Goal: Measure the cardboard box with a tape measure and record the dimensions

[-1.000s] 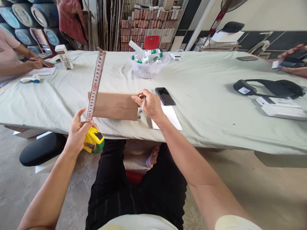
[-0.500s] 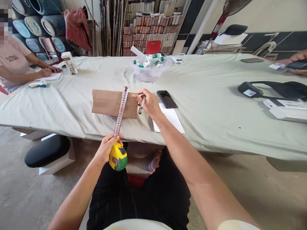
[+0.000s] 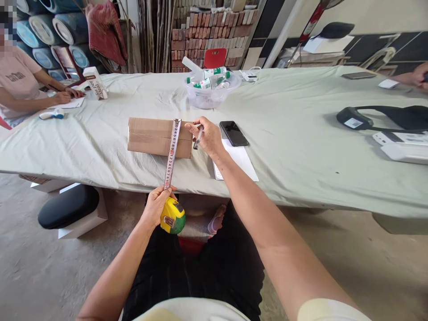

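Note:
My left hand (image 3: 157,204) is closed around the neck of a yellow and green tape measure (image 3: 173,216), just off the table's near edge. Its blade (image 3: 173,156) runs out across the top of a brown cardboard box (image 3: 150,136), with the hooked tip by the box's far edge. My right hand (image 3: 207,137) is at the box's right end, with a pen (image 3: 198,137) held between its fingers. Right of that hand, a black phone (image 3: 234,133) rests partly on a white paper pad (image 3: 241,159).
A plastic basin (image 3: 210,99) of bottles stands at the table's far side. To the left, a person (image 3: 20,84) writes beside a white box (image 3: 96,83). A black strapped headset (image 3: 351,119) lies on the right. Below the table's left edge is a black-cushioned stool (image 3: 70,207).
My left hand and the tape measure have shifted slightly right, and the blade now crosses the box nearer its right end. My right hand still holds the pen there.

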Motion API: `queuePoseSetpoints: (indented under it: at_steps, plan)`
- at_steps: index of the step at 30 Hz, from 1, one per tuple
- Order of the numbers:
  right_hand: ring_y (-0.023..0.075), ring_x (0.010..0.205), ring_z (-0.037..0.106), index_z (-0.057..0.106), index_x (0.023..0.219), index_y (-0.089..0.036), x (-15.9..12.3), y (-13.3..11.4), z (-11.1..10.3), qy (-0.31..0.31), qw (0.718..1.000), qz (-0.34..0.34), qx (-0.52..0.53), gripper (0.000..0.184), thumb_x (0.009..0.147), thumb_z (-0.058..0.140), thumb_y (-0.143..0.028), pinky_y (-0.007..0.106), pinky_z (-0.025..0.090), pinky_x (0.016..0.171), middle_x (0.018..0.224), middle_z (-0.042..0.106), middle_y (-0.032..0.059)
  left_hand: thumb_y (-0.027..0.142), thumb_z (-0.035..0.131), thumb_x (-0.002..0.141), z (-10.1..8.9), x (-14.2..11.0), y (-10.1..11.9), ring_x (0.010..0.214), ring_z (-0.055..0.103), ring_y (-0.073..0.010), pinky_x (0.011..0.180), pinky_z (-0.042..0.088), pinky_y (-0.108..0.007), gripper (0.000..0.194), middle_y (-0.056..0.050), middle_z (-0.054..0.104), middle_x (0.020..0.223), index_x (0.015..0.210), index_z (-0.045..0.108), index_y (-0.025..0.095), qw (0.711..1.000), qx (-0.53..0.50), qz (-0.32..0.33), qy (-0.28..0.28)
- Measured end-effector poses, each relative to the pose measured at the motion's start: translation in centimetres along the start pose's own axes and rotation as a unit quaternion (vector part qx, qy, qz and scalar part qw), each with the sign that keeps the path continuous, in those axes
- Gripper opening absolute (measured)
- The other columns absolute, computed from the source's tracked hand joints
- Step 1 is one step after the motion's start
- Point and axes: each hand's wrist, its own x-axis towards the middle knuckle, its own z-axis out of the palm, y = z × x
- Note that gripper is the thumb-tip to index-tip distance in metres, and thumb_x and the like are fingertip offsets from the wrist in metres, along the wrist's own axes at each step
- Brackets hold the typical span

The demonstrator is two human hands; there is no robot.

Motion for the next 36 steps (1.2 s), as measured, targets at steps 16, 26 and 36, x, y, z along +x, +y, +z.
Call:
queuePoseSetpoints:
  at_steps: [16,26,36]
  plan:
    - [0.0166,0.065,0.061,0.064,0.096,-0.023,-0.6,0.2,0.5,0.026,0.999,-0.021,0.005,0.058,0.083,0.052,-0.079,0.028,0.045,0.064,0.069,0.063,-0.0009,0.043,0.079,0.069,-0.5,-0.1,-0.3,0.050,0.058,-0.0117,0.048,0.046,-0.022,0.032,0.000,0.067,0.064,0.083,0.072,0.015,0.998,0.009,0.051,-0.019]
    - [0.0219,0.088,0.067,0.061,0.126,-0.023,-7.5,2.4,3.2,0.019,0.997,-0.069,-0.040,0.045,0.092,0.059,-0.053,0.034,0.052,0.080,0.117,0.069,0.0108,0.043,0.079,0.071,-1.0,0.7,0.2,0.056,0.062,-0.0137,0.053,0.048,-0.023,0.033,-0.002,0.069,0.066,0.086,0.070,0.015,0.997,0.006,0.072,0.005]
    - [0.0167,0.077,0.064,0.057,0.129,-0.024,-10.1,9.2,-4.6,0.125,0.988,0.075,0.053,0.048,0.095,0.042,-0.055,0.032,0.054,0.076,0.100,0.069,0.0061,0.042,0.078,0.070,2.3,1.2,-0.5,0.068,0.065,-0.0187,0.060,0.048,-0.025,0.029,-0.007,0.075,0.075,0.081,0.072,0.016,0.996,0.045,0.043,-0.066]
